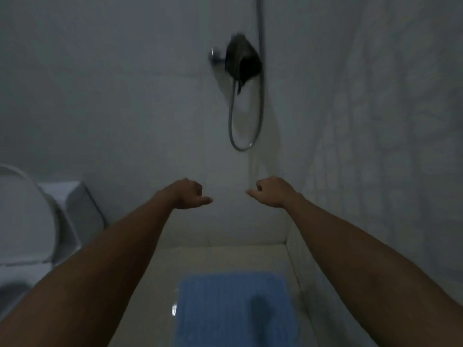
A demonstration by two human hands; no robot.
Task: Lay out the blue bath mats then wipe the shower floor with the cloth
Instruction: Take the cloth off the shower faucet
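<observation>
Hanging on the shower fitting high on the back wall, a dark bundle [242, 60] reads as the likeliest cloth for the wiping step, though the dim, blurred view leaves that a judgement. It is bunched rather than stretched out, drooping to a point at its lower end, with the hose loop [246, 116] curving down below it and a small chrome knob [215, 56] just beside it on the toilet side.

Below the bundle, both hands are raised toward the wall and well apart from it. The right hand [271, 192] sits a little nearer, almost under the hose loop; the left hand [189, 195] lies further toward the toilet [27, 216]. Each is curled into a loose fist with the thumb pointing inward at the other, and neither holds anything. So the reach is up and away, slightly rightward, favouring the right hand.

Far below the bundle, one blue bath mat [233, 309] lies flat on the shower floor [155, 284], close to the right-hand wall, long axis running toward the back wall. A second mat is not in view.
</observation>
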